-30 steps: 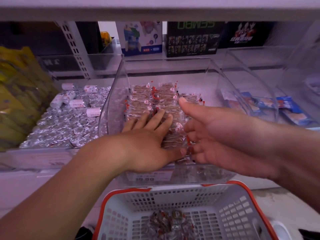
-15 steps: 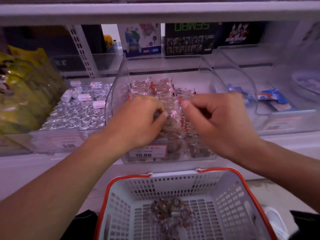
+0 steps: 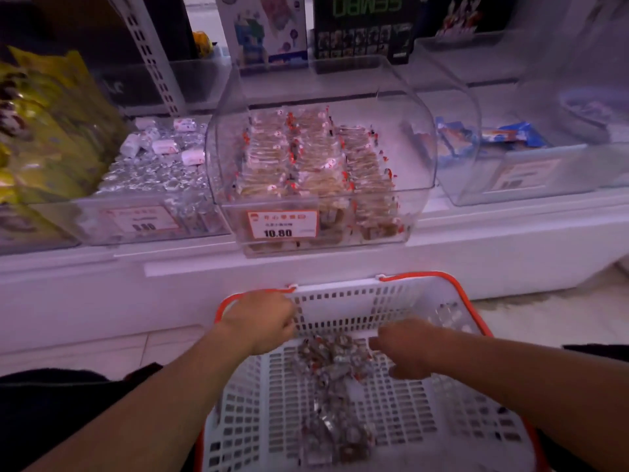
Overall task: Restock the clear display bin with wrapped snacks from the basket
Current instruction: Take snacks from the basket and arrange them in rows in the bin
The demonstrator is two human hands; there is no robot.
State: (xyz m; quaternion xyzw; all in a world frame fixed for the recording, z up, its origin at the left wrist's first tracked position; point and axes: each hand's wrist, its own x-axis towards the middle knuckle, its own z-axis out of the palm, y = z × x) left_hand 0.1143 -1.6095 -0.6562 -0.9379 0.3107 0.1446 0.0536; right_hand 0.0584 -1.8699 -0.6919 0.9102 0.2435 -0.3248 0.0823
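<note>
The clear display bin (image 3: 422,158) stands on the shelf with rows of wrapped snacks (image 3: 306,165) inside and a 10.80 price tag on its front. Below it is the white basket (image 3: 401,298) with an orange rim, holding a loose pile of wrapped snacks (image 3: 330,379). My left hand (image 3: 262,321) is curled into a fist over the basket's back left rim; its fingers are hidden. My right hand (image 3: 405,349) is down in the basket, thumb and curled fingers closing on wrappers at the pile's right edge.
A bin of silver-wrapped sweets (image 3: 153,172) stands left of the display bin, with yellow bags (image 3: 44,131) further left. To the right is a clear bin with blue packets (image 3: 507,137). Boxed toys (image 3: 364,25) line the shelf behind. Tiled floor lies beside the basket.
Both hands have left the display bin and dropped into the basket. My view has tilted down, so the basket now fills the lower frame.
</note>
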